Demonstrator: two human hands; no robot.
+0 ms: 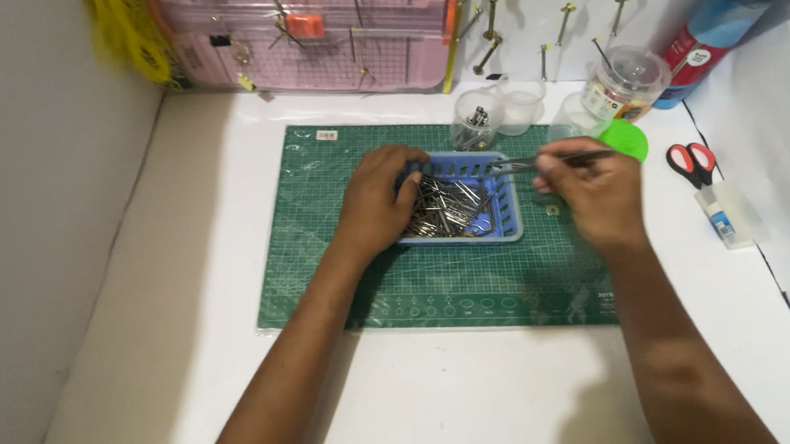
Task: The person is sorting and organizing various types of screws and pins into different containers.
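Two bare forearms come in from the near edge and meet at a small blue basket (507,229) in the middle of a green cutting mat (320,260). In the basket lies a heap of thin metal pieces (443,209), perhaps pins or small screws; they are too small to tell.

The left hand (378,204) rests on the left rim of the basket, its fingers curled down into the heap, but I cannot tell if they hold a piece. The right hand (595,191) is just right of the basket, with fingers closed narrow around metal tweezers (547,161), whose tip points left over the far rim.

I think the risks are these: the tip may slip off a smooth piece and drop it on the mat, or the left hand may push the light basket and tip it. The clear cups (502,113) and the jar (625,85) stand near behind, so a wide movement of the right hand could knock them.

Under the mat is a white table (456,413). At the right lie red scissors (692,162) and a glue bottle (717,215). On the far wall hang a pink board (315,38) and screws on pegs.
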